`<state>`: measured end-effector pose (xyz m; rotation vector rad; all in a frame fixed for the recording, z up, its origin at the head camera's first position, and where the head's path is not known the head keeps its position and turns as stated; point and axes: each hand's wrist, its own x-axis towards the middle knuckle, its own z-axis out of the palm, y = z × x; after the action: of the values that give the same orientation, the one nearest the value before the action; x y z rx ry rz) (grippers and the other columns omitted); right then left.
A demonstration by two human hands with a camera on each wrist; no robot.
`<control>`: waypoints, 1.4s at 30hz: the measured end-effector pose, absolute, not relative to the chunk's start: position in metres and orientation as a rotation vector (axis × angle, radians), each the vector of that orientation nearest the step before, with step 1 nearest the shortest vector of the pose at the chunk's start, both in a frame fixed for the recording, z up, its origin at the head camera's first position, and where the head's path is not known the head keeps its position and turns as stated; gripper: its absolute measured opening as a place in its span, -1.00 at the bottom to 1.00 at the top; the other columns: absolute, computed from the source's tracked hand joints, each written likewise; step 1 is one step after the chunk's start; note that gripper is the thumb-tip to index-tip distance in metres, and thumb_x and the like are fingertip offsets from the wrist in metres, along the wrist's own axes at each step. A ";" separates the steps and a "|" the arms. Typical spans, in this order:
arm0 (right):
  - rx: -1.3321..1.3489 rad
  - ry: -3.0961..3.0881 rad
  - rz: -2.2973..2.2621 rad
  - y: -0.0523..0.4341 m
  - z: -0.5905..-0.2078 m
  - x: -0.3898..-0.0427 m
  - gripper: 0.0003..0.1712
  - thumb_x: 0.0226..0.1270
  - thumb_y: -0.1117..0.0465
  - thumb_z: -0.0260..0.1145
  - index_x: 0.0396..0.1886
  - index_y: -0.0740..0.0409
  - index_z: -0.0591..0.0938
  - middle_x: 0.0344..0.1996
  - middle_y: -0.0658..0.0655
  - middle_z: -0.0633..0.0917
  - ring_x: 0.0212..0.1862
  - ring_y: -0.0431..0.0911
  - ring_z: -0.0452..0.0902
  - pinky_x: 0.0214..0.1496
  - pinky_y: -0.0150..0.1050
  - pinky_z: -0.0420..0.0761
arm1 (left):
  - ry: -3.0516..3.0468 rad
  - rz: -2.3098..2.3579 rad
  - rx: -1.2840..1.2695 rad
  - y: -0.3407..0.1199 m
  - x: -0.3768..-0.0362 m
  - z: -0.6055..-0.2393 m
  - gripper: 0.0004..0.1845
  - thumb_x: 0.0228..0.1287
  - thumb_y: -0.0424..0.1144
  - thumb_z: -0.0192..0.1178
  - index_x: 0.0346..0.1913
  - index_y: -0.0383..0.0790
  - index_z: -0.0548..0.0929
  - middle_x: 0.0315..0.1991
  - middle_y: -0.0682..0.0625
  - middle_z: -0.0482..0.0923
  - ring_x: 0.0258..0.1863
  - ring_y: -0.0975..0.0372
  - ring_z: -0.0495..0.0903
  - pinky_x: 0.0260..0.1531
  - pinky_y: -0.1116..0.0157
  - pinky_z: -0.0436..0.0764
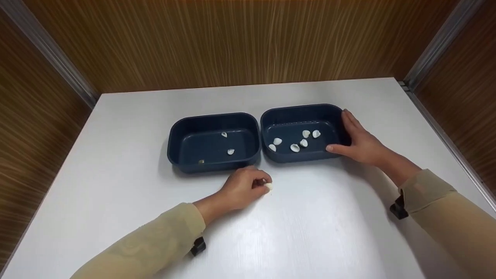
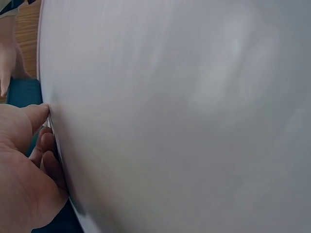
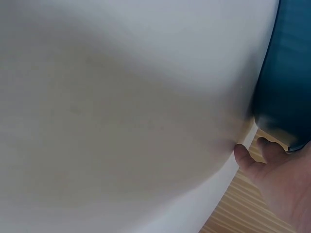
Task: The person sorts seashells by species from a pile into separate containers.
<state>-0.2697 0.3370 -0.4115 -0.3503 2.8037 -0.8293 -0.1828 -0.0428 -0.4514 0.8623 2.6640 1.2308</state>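
Note:
Near the front of the left bin, my left hand (image 1: 244, 188) pinches a small white seashell (image 1: 269, 186) between thumb and fingers, low over the table. In the left wrist view the same hand (image 2: 24, 165) shows at the left edge, its fingertips partly hidden. My right hand (image 1: 362, 143) rests against the right end of the right dark blue bin (image 1: 298, 156), fingers straight along its side and thumb over the front rim. Several white seashells (image 1: 295, 148) lie inside that bin. The left dark blue bin (image 1: 213, 167) holds two white shells (image 1: 231, 151) and a small brownish piece (image 1: 201, 161).
Both bins stand side by side on a white table (image 1: 302, 232), their ends almost touching. A wood-grain panel (image 1: 232, 42) rises behind the table, with further panels at both sides. Each wrist has a small black device (image 1: 198, 246) strapped on.

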 end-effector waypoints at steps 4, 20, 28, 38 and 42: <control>-0.337 2.804 -0.820 0.337 -0.411 -0.272 0.42 0.38 -0.34 0.42 0.74 -0.01 -0.39 0.73 0.08 -0.39 0.71 0.22 -0.39 0.62 0.37 -0.11 | 2.645 1.252 0.921 -0.044 -0.182 -0.450 -0.89 0.31 -0.37 0.42 -0.13 -0.21 0.81 -0.25 -0.06 0.63 -0.24 0.16 0.61 -0.15 0.28 0.57; -0.366 2.814 -0.829 0.335 -0.414 -0.273 0.42 0.37 -0.34 0.42 0.74 0.04 -0.36 0.73 0.12 -0.37 0.71 0.23 -0.37 0.62 0.37 -0.09 | 2.625 1.163 0.986 -0.043 -0.182 -0.440 -0.96 0.40 -0.36 0.39 -0.18 -0.20 0.72 -0.28 0.04 0.71 -0.26 0.26 0.64 -0.13 0.28 0.61; -0.387 2.829 -0.835 0.338 -0.415 -0.269 0.42 0.37 -0.31 0.44 0.74 0.08 -0.35 0.73 0.16 -0.36 0.70 0.25 -0.36 0.61 0.38 -0.08 | 2.572 1.244 0.999 -0.039 -0.182 -0.412 -0.88 0.53 -0.30 0.31 0.00 -0.26 0.71 -0.19 -0.02 0.77 -0.19 0.23 0.70 -0.10 0.27 0.67; -0.341 2.810 -0.819 0.336 -0.415 -0.269 0.41 0.38 -0.32 0.43 0.75 0.02 -0.36 0.73 0.10 -0.37 0.71 0.23 -0.36 0.61 0.38 -0.09 | 2.530 1.454 0.878 -0.039 -0.205 -0.377 -0.70 0.55 -0.38 0.27 0.24 -0.27 0.71 -0.05 -0.07 0.73 -0.18 0.23 0.69 -0.18 0.32 0.67; -0.325 2.810 -0.812 0.336 -0.413 -0.269 0.40 0.38 -0.33 0.41 0.75 0.00 -0.37 0.73 0.09 -0.38 0.71 0.24 -0.36 0.60 0.41 -0.09 | 2.529 1.484 0.793 -0.035 -0.221 -0.370 -0.70 0.52 -0.42 0.28 0.24 -0.27 0.71 -0.02 -0.09 0.72 -0.14 0.19 0.68 -0.18 0.33 0.67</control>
<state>-0.2687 0.3364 -0.4126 -0.3255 2.8096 -0.8120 -0.2212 -0.0348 -0.3698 0.7928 2.5292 1.4839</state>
